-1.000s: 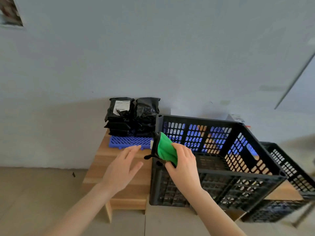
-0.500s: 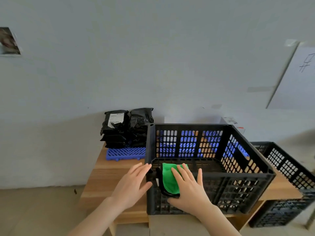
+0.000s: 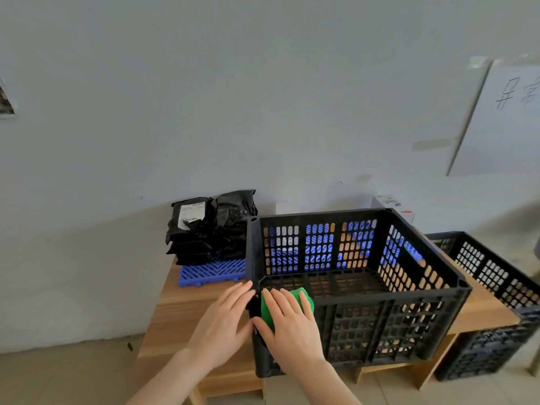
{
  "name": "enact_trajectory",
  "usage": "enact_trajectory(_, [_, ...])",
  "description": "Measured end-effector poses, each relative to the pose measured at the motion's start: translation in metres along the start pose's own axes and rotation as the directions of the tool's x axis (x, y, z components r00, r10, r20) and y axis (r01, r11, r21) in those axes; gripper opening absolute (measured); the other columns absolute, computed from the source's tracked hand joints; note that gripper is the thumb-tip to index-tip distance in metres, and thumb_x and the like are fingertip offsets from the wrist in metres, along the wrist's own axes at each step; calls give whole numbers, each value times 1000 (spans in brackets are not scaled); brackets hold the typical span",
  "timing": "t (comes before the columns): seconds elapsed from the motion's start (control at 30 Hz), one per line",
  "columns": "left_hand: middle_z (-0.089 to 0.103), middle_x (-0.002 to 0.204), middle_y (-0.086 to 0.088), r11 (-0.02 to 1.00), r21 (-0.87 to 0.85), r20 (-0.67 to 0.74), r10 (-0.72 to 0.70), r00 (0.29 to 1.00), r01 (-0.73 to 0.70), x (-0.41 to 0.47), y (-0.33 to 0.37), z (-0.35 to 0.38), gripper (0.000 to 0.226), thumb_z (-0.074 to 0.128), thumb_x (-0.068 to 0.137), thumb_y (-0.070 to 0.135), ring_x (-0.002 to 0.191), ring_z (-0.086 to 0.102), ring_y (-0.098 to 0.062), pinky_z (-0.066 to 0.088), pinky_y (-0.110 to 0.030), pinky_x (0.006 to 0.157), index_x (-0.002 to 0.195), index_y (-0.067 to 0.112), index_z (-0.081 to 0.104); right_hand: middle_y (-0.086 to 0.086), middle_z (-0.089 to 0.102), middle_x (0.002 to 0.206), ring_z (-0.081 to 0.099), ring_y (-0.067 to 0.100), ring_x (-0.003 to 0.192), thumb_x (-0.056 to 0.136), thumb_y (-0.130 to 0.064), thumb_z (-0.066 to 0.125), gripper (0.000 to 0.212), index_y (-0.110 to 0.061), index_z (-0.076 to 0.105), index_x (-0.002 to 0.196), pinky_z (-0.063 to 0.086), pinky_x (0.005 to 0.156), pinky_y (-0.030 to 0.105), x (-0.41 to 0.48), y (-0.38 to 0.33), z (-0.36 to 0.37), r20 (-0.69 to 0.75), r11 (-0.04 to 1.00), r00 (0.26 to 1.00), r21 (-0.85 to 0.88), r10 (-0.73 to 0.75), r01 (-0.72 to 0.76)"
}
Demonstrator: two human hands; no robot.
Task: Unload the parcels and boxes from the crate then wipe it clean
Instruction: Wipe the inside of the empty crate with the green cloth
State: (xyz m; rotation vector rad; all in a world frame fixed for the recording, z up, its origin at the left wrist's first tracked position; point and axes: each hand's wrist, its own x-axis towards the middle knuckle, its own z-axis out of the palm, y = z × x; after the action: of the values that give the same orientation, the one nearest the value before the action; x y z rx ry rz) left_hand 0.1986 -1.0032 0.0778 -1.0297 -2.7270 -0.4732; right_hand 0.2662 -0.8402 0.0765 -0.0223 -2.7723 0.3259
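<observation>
A black slotted crate stands on a low wooden table, and I see no parcels inside it. My right hand presses a green cloth flat against the crate's near left corner, fingers straight. My left hand lies open against the outside of the crate's left wall. Black parcels are stacked on a blue plastic grid at the table's back left.
A second black crate stands to the right of the table. A white box sits behind the crate against the grey wall. A white paper sheet hangs on the wall at the right. Tiled floor lies below.
The cloth and my right hand came down from the crate's top left corner to its near left rim. My left hand moved in against the crate's left wall.
</observation>
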Motion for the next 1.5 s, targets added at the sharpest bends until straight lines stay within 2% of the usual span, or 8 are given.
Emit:
enact_trajectory(0.17, [14,158,18,992,-119,-25,29,999,-32,3,3,13,60,52,98,30,144,7,6,6,-13,116,152,29,27,-15,63,123,56,9,120,90,-56,38,51,-29,61,126,39,106,42,2,4,0,12,999,1000,-39,0,0])
enact_trajectory(0.27, [41,148,7,993,-107,-94,35,995,-45,3,9,21,57,63,92,22,137,37,-6,32,-24,113,145,22,43,-15,63,120,57,10,119,90,-49,41,46,-28,61,125,39,106,42,3,8,3,-26,999,999,-36,-22,21])
enact_trajectory(0.37, [52,139,1,996,-90,-168,-5,986,-10,-2,18,24,55,67,90,23,128,51,-14,42,-28,106,141,18,49,-13,62,119,56,12,120,92,-46,41,44,-26,60,125,35,109,42,4,14,6,-58,998,997,-45,-46,43])
enact_trajectory(0.63, [56,139,-1,981,71,-124,-169,978,179,-1,40,24,54,57,90,43,132,49,-17,37,-33,110,138,18,52,-12,61,120,54,13,120,95,-51,34,47,-24,58,125,30,111,40,-6,68,-9,-66,996,995,-36,-80,77])
enact_trajectory(0.9, [49,144,-19,915,305,-97,-247,964,265,-2,76,35,64,37,93,61,133,47,-37,34,-47,106,136,20,57,-7,56,132,45,17,131,89,-72,26,72,-23,53,133,21,117,45,-30,203,-40,-47,993,998,-113,-40,34])
enact_trajectory(1.1, [18,162,-8,899,228,-19,-379,925,373,1,84,36,69,55,91,55,150,15,-25,20,-44,120,151,30,32,-3,54,136,38,18,137,88,-59,43,61,-21,51,135,13,119,44,-44,287,-65,-32,977,997,-201,67,-72])
enact_trajectory(1.3, [33,157,-9,900,160,-41,-404,914,405,6,86,28,60,63,88,49,144,32,-27,36,-45,112,141,25,49,0,43,148,24,16,144,92,-48,47,57,-19,44,141,8,120,41,-53,328,-81,-35,972,990,-188,139,-143])
enact_trajectory(1.5, [38,154,-4,924,135,-55,-353,934,357,3,73,24,60,65,88,47,141,38,-24,36,-42,112,142,26,49,-1,39,151,18,15,146,96,-41,43,54,-20,39,145,4,120,42,-48,276,-67,-57,985,988,-87,143,-148])
